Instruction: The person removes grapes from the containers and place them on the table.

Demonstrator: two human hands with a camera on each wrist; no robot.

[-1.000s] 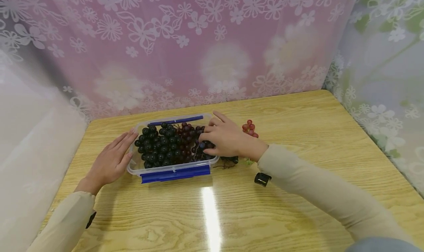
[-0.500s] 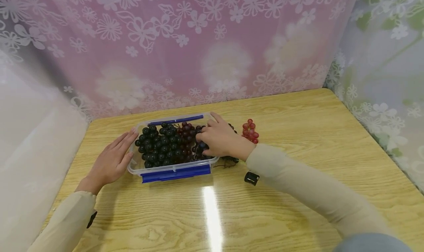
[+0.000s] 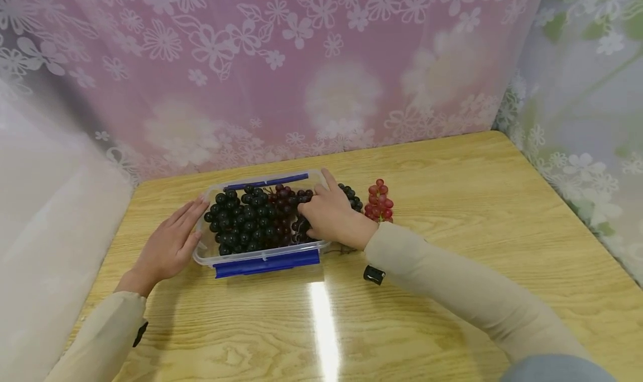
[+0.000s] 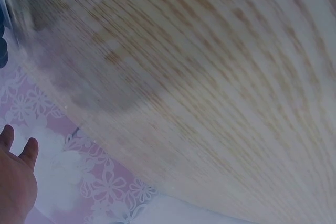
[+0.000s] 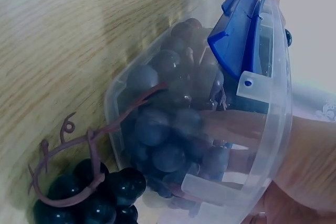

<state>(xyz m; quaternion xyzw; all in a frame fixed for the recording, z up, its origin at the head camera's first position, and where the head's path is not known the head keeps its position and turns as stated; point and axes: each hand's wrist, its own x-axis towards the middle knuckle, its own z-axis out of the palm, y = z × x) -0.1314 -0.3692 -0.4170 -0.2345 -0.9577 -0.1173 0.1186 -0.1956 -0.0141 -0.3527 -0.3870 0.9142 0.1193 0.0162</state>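
A clear plastic food container (image 3: pixel 263 253) with blue clips holds bunches of dark grapes (image 3: pixel 241 220) at its left and reddish-purple grapes (image 3: pixel 283 203) further right. Along the container's left end rests my left hand (image 3: pixel 168 242), fingers straight. My right hand (image 3: pixel 334 214) reaches over the right end, thumb and fingers curled down round a small dark bunch of grapes (image 3: pixel 301 228). Through the wall in the right wrist view, fingers (image 5: pixel 226 124) show among dark grapes; their tips are partly hidden. The left wrist view shows mostly tabletop.
Outside the right end lies another dark bunch of grapes (image 3: pixel 353 197) with a curly brown stem (image 5: pixel 68 200), partly behind my right hand. Beside it is a red bunch of grapes (image 3: pixel 379 203). Flowered cloth (image 3: pixel 321 80) hangs behind the wooden table (image 3: pixel 452 181).
My right hand and forearm have shifted left and lower into the container, uncovering more of the red bunch and the outer dark bunch. The left hand has stayed in place.
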